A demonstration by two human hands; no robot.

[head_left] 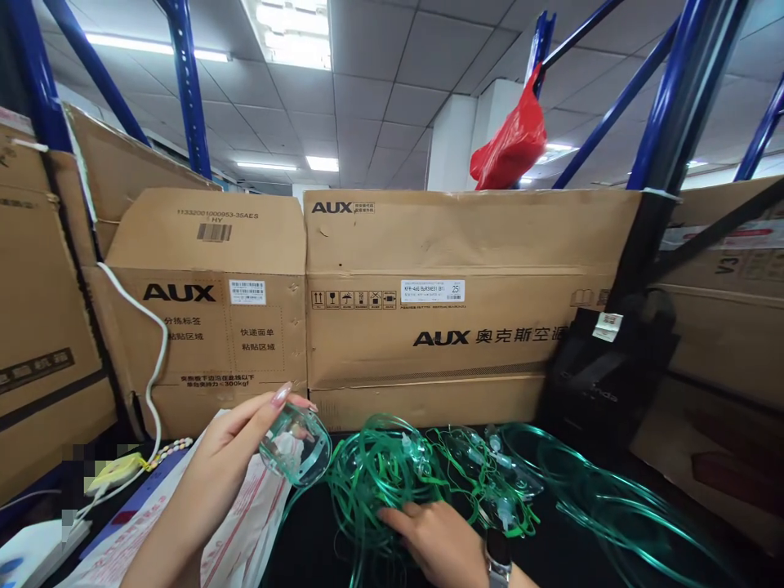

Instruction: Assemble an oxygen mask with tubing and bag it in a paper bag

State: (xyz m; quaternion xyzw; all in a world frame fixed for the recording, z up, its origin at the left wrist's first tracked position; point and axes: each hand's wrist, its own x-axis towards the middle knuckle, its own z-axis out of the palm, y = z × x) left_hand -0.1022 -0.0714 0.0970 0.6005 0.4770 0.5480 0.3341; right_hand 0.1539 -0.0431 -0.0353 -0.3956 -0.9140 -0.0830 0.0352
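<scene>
My left hand (229, 461) is raised over the table edge and pinches a clear green-tinted plastic mask (295, 445) between thumb and fingers. My right hand (432, 539) rests lower, fingers curled into a tangle of green tubing (373, 474). More clear masks with green tubing (490, 482) lie just to the right of that hand on the black tabletop (318, 539). A watch sits on my right wrist.
Flattened AUX cardboard boxes (453, 294) wall off the back. White and red plastic bags (245, 539) lie under my left arm. A white cable (160, 343) and plug sit at left. A black bag (606, 384) stands at right; a red bag (511, 143) hangs above.
</scene>
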